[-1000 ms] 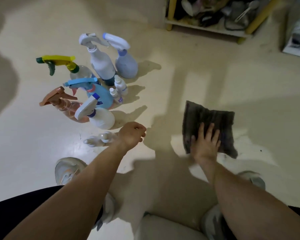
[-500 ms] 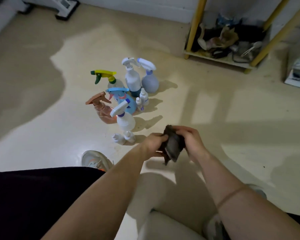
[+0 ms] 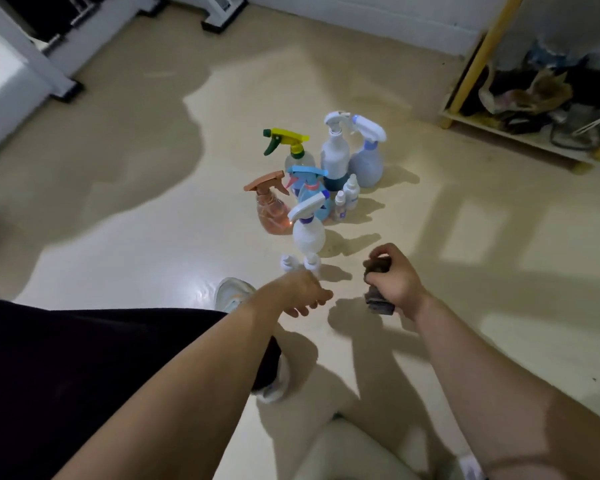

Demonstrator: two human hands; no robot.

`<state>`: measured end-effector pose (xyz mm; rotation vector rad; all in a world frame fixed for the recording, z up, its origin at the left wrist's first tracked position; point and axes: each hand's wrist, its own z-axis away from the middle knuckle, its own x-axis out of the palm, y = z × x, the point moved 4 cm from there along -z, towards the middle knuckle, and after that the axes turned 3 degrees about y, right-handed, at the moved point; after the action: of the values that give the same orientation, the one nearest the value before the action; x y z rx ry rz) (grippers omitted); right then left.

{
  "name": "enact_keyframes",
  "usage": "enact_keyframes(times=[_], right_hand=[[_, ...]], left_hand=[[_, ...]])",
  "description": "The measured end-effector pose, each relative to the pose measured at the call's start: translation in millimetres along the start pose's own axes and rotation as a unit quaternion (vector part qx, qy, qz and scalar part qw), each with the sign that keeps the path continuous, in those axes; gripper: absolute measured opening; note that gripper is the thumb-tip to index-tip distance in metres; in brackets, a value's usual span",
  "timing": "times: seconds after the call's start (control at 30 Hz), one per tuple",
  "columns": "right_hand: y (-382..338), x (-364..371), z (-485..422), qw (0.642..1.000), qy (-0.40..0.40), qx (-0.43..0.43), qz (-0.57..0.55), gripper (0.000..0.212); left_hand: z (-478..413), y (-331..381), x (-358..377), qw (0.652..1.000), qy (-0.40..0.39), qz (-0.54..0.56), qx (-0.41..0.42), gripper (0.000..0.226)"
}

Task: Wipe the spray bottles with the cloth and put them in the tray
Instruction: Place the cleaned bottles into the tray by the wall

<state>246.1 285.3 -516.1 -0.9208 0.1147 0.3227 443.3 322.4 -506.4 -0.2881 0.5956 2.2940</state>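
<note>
No readable text; the small bottles (image 3: 351, 190) perhaps carry labels, blurred.

Dim room, a bright glossy patch on the floor (image 3: 201, 258), hard shadows, blurred warped edges.

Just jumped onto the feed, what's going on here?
A person faces a cluster of spray bottles standing on the floor. The right hand grips a bunched dark cloth. The left hand is empty, fingers loosely curled, held out near the two small white bottles at the front of the cluster. No bottle is in hand yet, and no tray is in view.
</note>
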Motion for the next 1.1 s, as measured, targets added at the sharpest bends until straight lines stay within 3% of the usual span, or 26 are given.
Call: enact_keyframes(times=[0.1, 0.17, 0.2, 0.27, 0.37, 0.53, 0.67, 0.87, 1.0, 1.1], right_hand=[[-23, 31, -8, 0.991, -0.035, -0.015, 0.126, 0.045], [-41, 50, -8, 0.972, -0.054, -0.025, 0.227, 0.029], [-49, 58, -7, 0.956, -0.063, -0.036, 0.286, 0.014], [-60, 72, -9, 0.905, -0.05, -0.098, 0.411, 0.028], [-70, 91, -18, 0.853, -0.006, -0.198, 0.483, 0.047], [-51, 115, -36, 0.802, -0.008, -0.255, 0.54, 0.029], [-47, 115, -41, 0.804, 0.018, -0.268, 0.531, 0.019], [-56, 49, -54, 0.836, 0.023, -0.19, 0.514, 0.026], [-79, -9, -70, 0.823, 0.061, -0.262, 0.5, 0.027], [-107, -31, -93, 0.799, 0.041, -0.295, 0.523, 0.022]], left_hand=[[-2, -46, -34, 0.992, 0.111, -0.035, -0.044, 0.032], [-3, -62, -53, 0.971, 0.223, -0.07, -0.042, 0.031], [-5, -66, -59, 0.96, 0.271, -0.068, -0.021, 0.033], [-15, -62, -62, 0.945, 0.317, -0.065, 0.044, 0.045], [-34, -45, -57, 0.939, 0.298, -0.133, 0.108, 0.061], [-52, -40, -46, 0.935, 0.282, -0.162, 0.143, 0.033], [-51, -38, -47, 0.926, 0.301, -0.168, 0.155, 0.02], [-45, -2, -39, 0.927, 0.25, -0.223, 0.168, 0.035], [-40, 46, -32, 0.921, 0.215, -0.251, 0.204, 0.032], [-38, 86, -29, 0.89, 0.289, -0.276, 0.221, 0.027]])
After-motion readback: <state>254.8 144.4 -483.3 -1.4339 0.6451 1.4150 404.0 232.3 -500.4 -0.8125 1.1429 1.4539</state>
